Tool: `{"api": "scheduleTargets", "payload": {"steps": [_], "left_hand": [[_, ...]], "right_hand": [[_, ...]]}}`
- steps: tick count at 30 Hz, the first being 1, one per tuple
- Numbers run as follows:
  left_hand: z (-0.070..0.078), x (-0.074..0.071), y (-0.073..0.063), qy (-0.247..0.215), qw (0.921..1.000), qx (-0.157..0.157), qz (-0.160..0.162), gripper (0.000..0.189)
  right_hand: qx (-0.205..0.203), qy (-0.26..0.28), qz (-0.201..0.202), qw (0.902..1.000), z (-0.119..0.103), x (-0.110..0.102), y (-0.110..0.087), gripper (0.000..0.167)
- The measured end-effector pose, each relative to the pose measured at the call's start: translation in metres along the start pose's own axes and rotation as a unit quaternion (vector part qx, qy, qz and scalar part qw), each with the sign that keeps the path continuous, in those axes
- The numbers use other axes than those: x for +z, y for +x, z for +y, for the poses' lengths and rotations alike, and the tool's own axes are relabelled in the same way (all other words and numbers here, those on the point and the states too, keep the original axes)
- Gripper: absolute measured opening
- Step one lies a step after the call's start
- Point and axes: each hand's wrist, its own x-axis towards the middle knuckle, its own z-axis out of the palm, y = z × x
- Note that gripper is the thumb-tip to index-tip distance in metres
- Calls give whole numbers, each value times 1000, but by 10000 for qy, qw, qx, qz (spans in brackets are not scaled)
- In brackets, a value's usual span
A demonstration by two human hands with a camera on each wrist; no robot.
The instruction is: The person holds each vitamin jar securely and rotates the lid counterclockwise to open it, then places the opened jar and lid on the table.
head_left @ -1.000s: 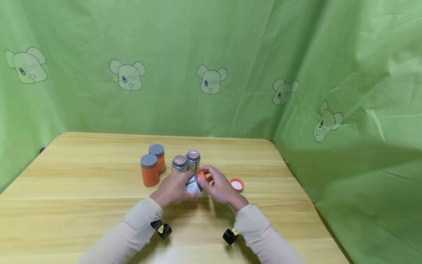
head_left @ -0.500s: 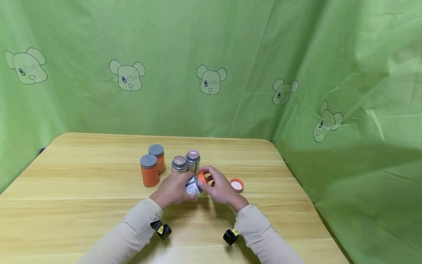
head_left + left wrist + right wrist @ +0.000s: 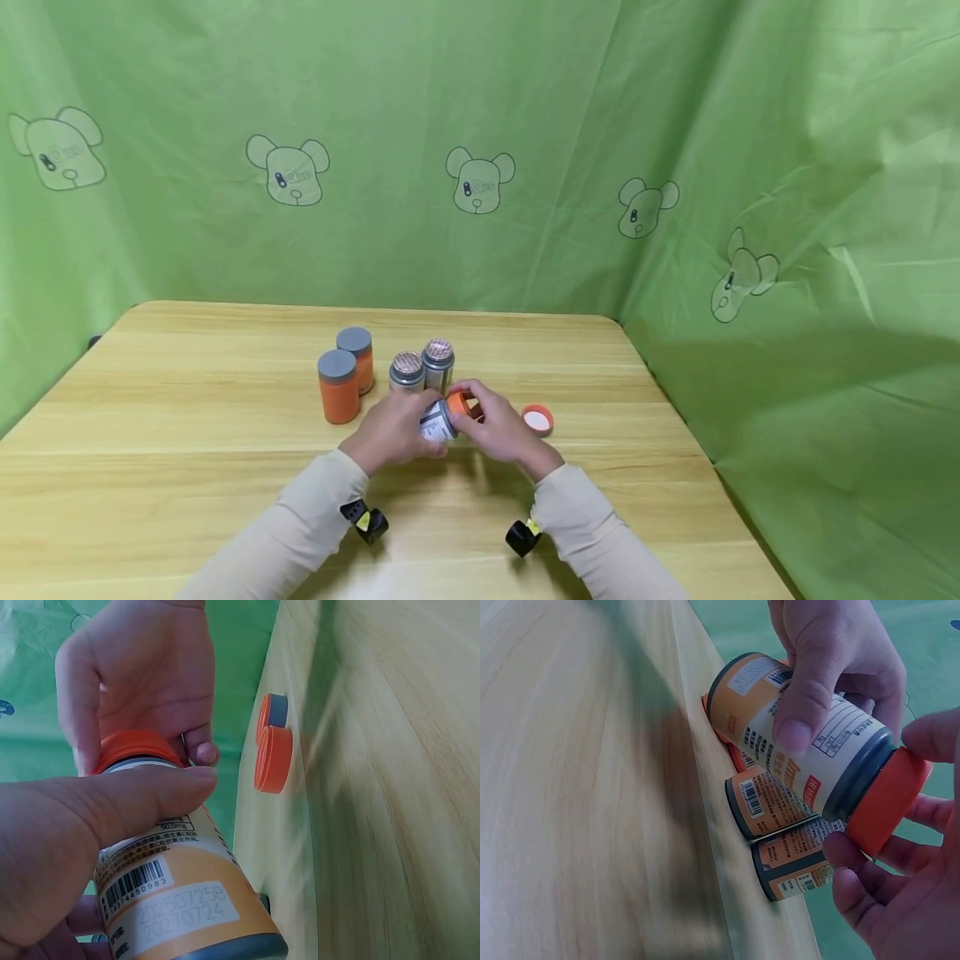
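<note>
Clock face centred on the held bottle, head view; 12 points to the table's (image 3: 187, 375) far edge.

1. Barcoded bottle (image 3: 814, 761), cream-and-orange label, grey collar: held tilted, neck toward 2 o'clock.
2. Left hand (image 3: 393, 427), 9 o'clock: thumb and fingers wrapped round that bottle's body.
3. Orange cap (image 3: 889, 802), at the bottle's neck; seated or merely lined up, cannot tell.
4. Right hand (image 3: 501, 427), 3 o'clock: fingertips pinched about the cap's rim.
5. Two foil-sealed bottles (image 3: 438, 367), upright, 11 to 12 o'clock, near.
6. Two grey-topped orange jars (image 3: 341, 400), upright, 9 to 10 o'clock.
7. Loose orange lid (image 3: 537, 420), white-lined, 3 o'clock, beyond the right hand.

Handling note: best practice would be keeping cap square to neck, turning from the rim with even finger pressure, bracing the body without squeezing, and keeping clear of the foil-sealed pair.
</note>
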Motion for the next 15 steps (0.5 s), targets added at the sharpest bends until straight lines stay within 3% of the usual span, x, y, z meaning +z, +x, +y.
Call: {"api": "scheduleTargets", "payload": {"steps": [4,9,15], "left_hand": [[0,1,0,14,10000,47,15,61],[1,1,0,-12,10000,89,37,60],[1,0,1,69,10000,32,6,60]], "right_hand": [[-113,8,-79,9999,0,-1,0,45],[122,-274,44,9995,0,1,1,43],[275,-188,-36,9994,-2,1,1,39]]}}
